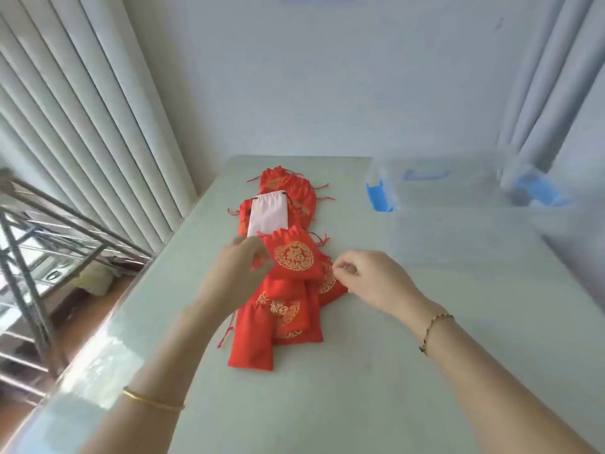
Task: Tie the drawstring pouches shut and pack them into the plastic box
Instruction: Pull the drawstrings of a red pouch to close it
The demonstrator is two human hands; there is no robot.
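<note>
Several red drawstring pouches with gold emblems lie in a row down the middle of the pale table. One red pouch is lifted between my hands. My left hand pinches its red cord at the left side, and my right hand pinches a thin cord at the right. A white pouch lies on the pile further back. More red pouches lie under my hands. The clear plastic box with blue latches stands at the back right.
A metal railing and a lower floor lie past the table's left edge. White vertical blinds hang at the back left. Curtains hang at the right behind the box. Both wrists wear bracelets.
</note>
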